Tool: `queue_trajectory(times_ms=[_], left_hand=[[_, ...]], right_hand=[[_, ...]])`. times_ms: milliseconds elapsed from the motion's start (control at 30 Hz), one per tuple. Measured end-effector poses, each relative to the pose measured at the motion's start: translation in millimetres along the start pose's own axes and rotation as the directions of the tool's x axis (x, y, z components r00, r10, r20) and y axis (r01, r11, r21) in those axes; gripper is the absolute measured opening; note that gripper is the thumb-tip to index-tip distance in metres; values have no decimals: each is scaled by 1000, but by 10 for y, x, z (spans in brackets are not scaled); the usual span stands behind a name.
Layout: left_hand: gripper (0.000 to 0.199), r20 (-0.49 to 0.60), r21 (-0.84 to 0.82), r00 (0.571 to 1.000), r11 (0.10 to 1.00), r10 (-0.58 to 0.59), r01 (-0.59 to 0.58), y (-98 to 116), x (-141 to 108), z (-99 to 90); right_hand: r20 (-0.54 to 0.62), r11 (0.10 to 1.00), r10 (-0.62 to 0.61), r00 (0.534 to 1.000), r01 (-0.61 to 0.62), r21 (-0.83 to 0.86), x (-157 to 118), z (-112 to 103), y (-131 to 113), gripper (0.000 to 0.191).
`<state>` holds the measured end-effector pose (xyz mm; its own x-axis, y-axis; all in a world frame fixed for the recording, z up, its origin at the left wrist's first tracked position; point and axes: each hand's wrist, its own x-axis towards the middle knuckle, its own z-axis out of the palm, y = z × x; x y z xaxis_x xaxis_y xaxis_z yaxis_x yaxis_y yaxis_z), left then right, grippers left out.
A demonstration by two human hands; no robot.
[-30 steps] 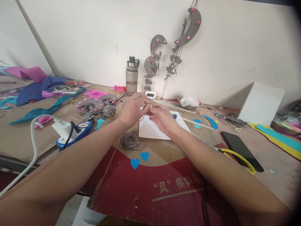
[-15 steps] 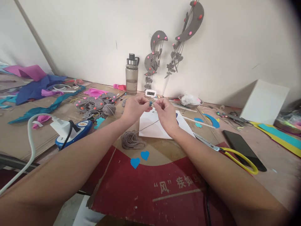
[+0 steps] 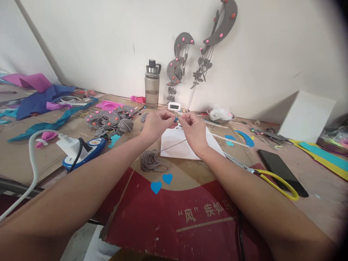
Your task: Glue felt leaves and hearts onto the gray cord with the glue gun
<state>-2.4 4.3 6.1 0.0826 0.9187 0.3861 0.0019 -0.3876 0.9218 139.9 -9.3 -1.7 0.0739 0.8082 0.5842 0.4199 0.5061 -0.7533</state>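
Observation:
My left hand [image 3: 158, 125] pinches a small blue piece [image 3: 176, 119] over the white paper [image 3: 176, 146]. Close beside it, my right hand [image 3: 193, 131] is closed, its fingertips pinching grey yarn near the blue piece; the exact grip is too small to make out. A strand of the yarn runs from my right hand down to a loose grey coil [image 3: 149, 161] on the cardboard. Two blue felt hearts, one [image 3: 156, 187] lower left of the other [image 3: 167, 178], lie in front of the coil.
Yellow-handled scissors [image 3: 280, 180] and a black phone [image 3: 282, 172] lie at the right. A bottle [image 3: 152, 87] and small clock [image 3: 174, 106] stand by the wall. Grey moon ornaments [image 3: 225, 27] hang above. A power strip [image 3: 84, 154] sits at the left.
Both hands stay close together with the fingertips shifted only slightly around the blue piece. The view has moved a little; the coil and hearts lie as before.

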Motion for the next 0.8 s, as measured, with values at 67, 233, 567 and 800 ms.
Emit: queue_trajectory(times_ms=[67,233,567,800], left_hand=[[14,-1,16,1000,1000,0,0,4,-3,1],[13,0,64,1000,998,29,-29,3,-13,-1],[12,-5,91,999,995,48,-47,-16,-26,-2],[11,11,63,999,997,51,-51,11,-45,5]], right_hand=[[-7,1000,5,1000,-5,-8,-3,-1,-9,10],[-10,999,15,1000,-15,-38,-10,-3,-9,10],[-13,998,-13,1000,12,-66,-19,5,2,13],[-11,1000,-3,1000,3,-28,-21,6,-17,13]])
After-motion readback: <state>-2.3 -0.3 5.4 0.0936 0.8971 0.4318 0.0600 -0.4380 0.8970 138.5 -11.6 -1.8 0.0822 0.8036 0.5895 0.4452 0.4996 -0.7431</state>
